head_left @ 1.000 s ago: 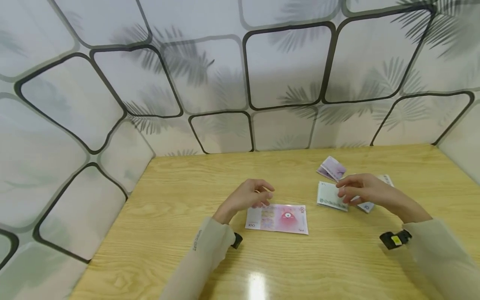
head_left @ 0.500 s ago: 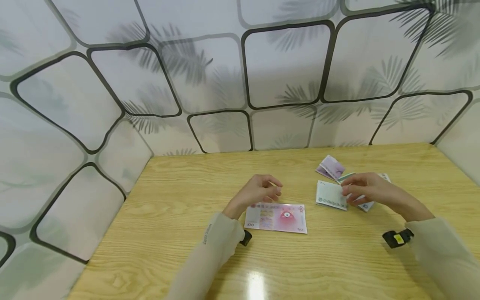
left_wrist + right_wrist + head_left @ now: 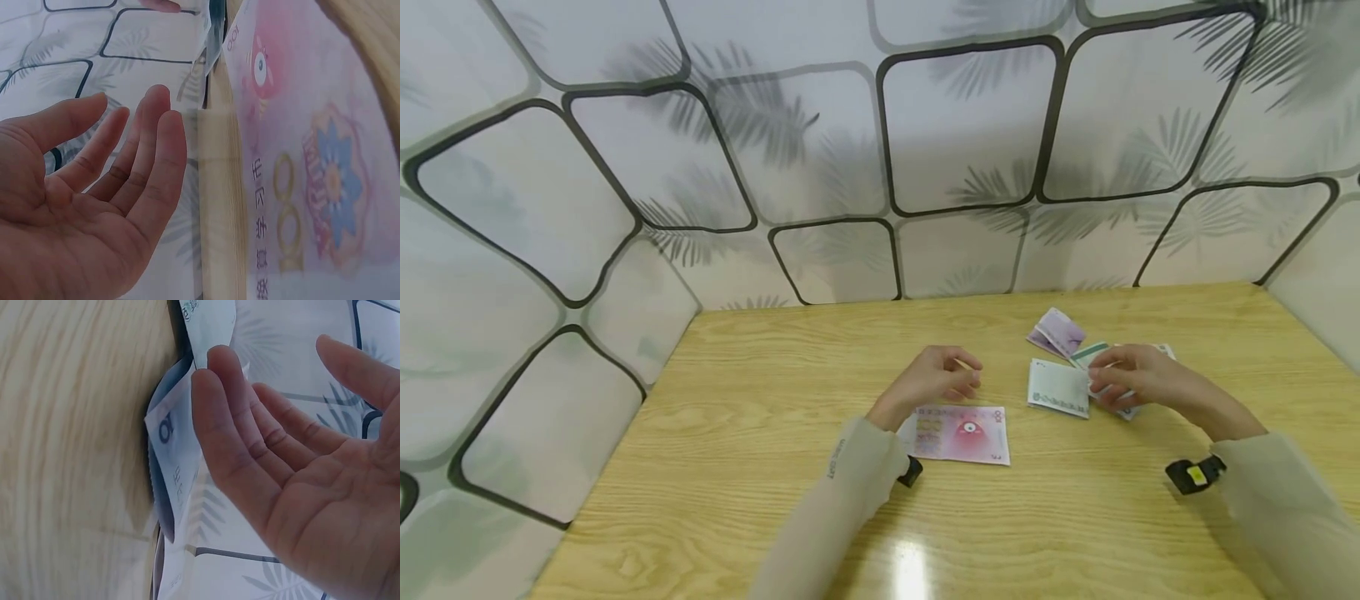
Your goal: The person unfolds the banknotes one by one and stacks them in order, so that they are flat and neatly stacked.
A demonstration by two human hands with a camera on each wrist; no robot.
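Observation:
A pink 100 play banknote (image 3: pixel 962 437) lies flat on the wooden table. Just beyond its far edge hovers my left hand (image 3: pixel 936 379), fingers loosely bent and holding nothing; in the left wrist view the palm faces up beside the printed note (image 3: pixel 275 119). Over a group of folded notes at the right is my right hand (image 3: pixel 1138 379). Its fingers are relaxed, with the thumb well apart from them in the right wrist view, and a bluish folded note marked 10 (image 3: pixel 172 444) stands behind the fingertips. A pale green folded note (image 3: pixel 1056 389) lies left of that hand.
Behind the pale green note lies a folded purple note (image 3: pixel 1060 331), with a green-striped note (image 3: pixel 1088 353) beside it. The right hand partly covers other notes. A patterned wall (image 3: pixel 962 258) borders the table (image 3: pixel 790 358) at the back and left.
My left hand has moved right along the far side of the pink note. The right hand has shifted very slightly, and more of the green-striped note shows. The notes keep their places.

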